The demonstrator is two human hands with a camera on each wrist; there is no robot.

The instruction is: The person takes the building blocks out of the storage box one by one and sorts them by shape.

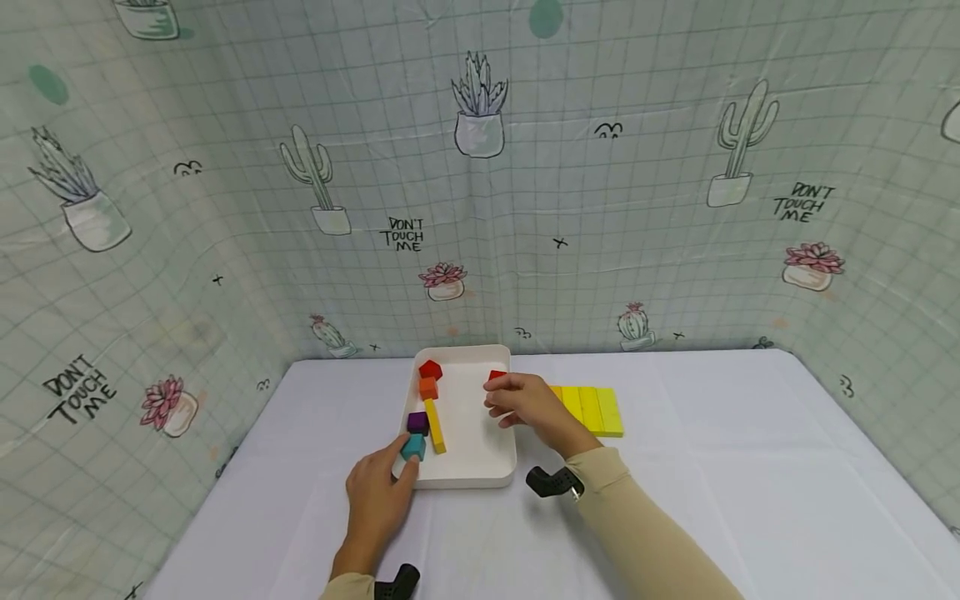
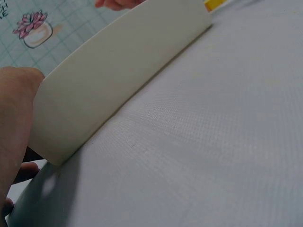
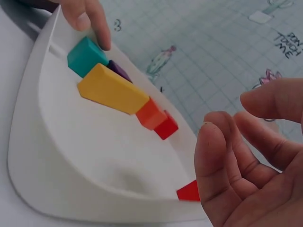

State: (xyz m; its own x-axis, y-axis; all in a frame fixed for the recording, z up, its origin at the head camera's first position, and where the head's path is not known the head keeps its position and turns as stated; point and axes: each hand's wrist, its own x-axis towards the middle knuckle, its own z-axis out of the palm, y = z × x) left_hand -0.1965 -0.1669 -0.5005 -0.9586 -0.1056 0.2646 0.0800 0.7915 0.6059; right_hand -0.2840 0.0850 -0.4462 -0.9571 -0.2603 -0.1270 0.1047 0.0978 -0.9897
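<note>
At the near left corner of the white tray [image 1: 471, 483] is my left hand [image 1: 378, 492]. Its thumb and forefinger reach over the rim beside a teal block [image 1: 413, 447], and its other fingers hang outside the wall in the left wrist view. My right hand [image 1: 528, 407] hovers over the tray's right side, fingers loosely bent with a gap to the thumb and nothing between. Just past its fingertips a red block [image 3: 188, 191] lies inside the right wall, partly hidden by a finger.
Along the tray's left side lie a purple block [image 1: 417, 423], a yellow bar [image 1: 435, 427], an orange block [image 1: 428, 388] and a red pentagonal block [image 1: 431, 369]. Several yellow bars [image 1: 592, 410] lie side by side right of the tray on the white tablecloth [image 1: 675, 500].
</note>
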